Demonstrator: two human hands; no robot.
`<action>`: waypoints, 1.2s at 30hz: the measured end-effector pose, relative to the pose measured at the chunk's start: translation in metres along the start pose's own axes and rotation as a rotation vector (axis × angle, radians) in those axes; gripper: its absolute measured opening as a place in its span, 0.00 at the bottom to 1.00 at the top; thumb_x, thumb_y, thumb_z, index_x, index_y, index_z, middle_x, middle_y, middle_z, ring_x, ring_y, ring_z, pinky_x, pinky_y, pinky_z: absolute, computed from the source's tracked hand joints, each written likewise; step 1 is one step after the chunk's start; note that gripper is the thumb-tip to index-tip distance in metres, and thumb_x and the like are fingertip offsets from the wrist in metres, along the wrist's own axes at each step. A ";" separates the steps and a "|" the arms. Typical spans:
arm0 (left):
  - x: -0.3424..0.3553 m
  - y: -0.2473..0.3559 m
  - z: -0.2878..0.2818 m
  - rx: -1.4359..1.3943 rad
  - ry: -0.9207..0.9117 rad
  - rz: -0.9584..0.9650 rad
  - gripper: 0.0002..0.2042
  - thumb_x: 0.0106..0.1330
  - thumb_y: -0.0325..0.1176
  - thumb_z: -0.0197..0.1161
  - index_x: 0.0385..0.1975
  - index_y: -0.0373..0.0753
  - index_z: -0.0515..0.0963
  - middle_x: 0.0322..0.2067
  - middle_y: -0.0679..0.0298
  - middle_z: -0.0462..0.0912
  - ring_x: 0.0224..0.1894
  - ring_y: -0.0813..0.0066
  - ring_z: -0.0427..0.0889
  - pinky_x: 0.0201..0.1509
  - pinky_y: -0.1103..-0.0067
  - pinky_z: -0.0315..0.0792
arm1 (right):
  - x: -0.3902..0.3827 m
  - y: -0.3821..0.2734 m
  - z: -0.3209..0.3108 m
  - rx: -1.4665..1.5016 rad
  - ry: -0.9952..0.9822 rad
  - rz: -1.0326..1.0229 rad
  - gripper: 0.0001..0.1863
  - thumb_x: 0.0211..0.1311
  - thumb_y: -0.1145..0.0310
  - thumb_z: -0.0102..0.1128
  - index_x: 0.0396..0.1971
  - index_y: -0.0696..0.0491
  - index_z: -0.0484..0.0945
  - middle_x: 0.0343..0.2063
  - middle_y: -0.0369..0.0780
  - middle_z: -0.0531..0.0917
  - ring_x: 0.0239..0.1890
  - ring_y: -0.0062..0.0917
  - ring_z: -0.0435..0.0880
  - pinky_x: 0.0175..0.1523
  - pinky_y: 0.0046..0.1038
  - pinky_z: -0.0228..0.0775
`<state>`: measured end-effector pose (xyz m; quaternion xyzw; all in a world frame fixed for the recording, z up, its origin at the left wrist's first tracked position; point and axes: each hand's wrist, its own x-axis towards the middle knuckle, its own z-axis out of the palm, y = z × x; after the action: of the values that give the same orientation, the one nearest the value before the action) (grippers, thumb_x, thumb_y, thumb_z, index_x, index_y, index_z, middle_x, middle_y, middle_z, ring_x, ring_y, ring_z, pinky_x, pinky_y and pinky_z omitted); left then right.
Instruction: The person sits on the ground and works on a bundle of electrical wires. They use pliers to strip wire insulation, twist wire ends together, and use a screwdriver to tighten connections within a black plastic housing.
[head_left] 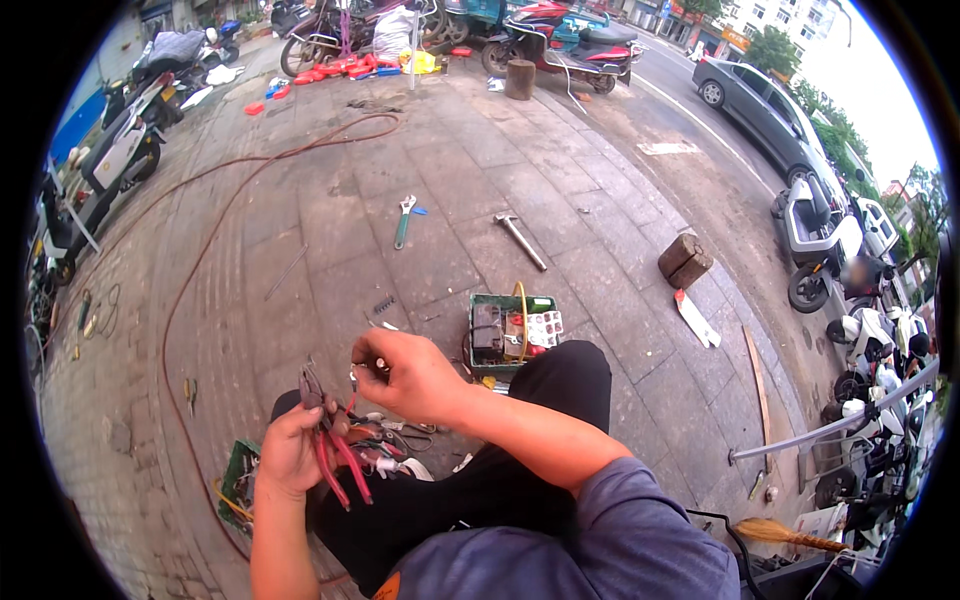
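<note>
My left hand (292, 440) grips red-handled pliers (338, 462), its fingers wrapped round them near the pivot, with the jaws pointing up and away from me. Close by on the right, my right hand (385, 370) is closed in a pinch around a small metal piece (356, 374); what exactly it is I cannot make out. Below both hands lies a loose pile of tools and parts (385, 435), partly hidden by my forearm and the pliers. Beyond my right knee sits a green crate (480, 305) with a dark box and other items in it.
An adjustable wrench (403, 225), a hammer (522, 243), two wooden blocks (685, 262) and a red-brown hose (262, 160) lie on the pavement (570, 170). Another green crate (240, 472) is at my left. Parked scooters (120, 180) surround me, with a grey car (750, 110) on the road.
</note>
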<state>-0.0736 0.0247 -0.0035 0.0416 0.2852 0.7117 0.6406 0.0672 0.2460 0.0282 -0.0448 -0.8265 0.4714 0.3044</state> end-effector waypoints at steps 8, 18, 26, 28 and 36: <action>0.080 0.006 0.042 0.185 0.050 0.012 0.09 0.76 0.36 0.64 0.47 0.38 0.81 0.39 0.61 0.87 0.49 0.58 0.90 0.53 0.51 0.86 | -0.010 0.007 -0.026 -0.031 0.001 0.142 0.10 0.64 0.72 0.71 0.41 0.59 0.81 0.31 0.46 0.85 0.31 0.33 0.85 0.39 0.33 0.79; 0.105 -0.022 0.021 0.284 0.099 0.054 0.16 0.74 0.40 0.72 0.51 0.33 0.83 0.43 0.58 0.89 0.43 0.66 0.90 0.49 0.67 0.86 | -0.015 0.036 -0.018 -0.141 0.017 0.093 0.12 0.59 0.73 0.73 0.40 0.58 0.83 0.33 0.45 0.86 0.33 0.39 0.89 0.39 0.36 0.81; 0.106 -0.017 0.026 0.281 0.174 0.034 0.13 0.70 0.37 0.76 0.44 0.34 0.84 0.34 0.63 0.86 0.35 0.70 0.85 0.45 0.70 0.82 | -0.013 0.047 -0.020 -0.124 -0.016 0.119 0.11 0.61 0.73 0.74 0.41 0.57 0.84 0.33 0.43 0.86 0.35 0.37 0.89 0.40 0.34 0.81; 0.107 -0.016 0.025 0.260 0.189 0.024 0.13 0.70 0.37 0.76 0.43 0.34 0.84 0.34 0.63 0.86 0.36 0.69 0.85 0.45 0.70 0.82 | -0.013 0.049 -0.019 -0.113 -0.004 0.131 0.10 0.62 0.73 0.74 0.42 0.56 0.85 0.33 0.43 0.86 0.35 0.36 0.88 0.40 0.33 0.80; 0.111 -0.020 0.022 0.305 0.192 0.093 0.14 0.71 0.38 0.74 0.43 0.34 0.84 0.35 0.63 0.86 0.37 0.70 0.85 0.47 0.71 0.81 | -0.013 0.048 -0.015 -0.067 0.026 0.159 0.08 0.66 0.74 0.71 0.43 0.55 0.87 0.34 0.43 0.86 0.35 0.38 0.88 0.38 0.34 0.80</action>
<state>-0.0658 0.1369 -0.0283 0.0831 0.4473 0.6899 0.5631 0.0758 0.2787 -0.0111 -0.1264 -0.8318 0.4653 0.2751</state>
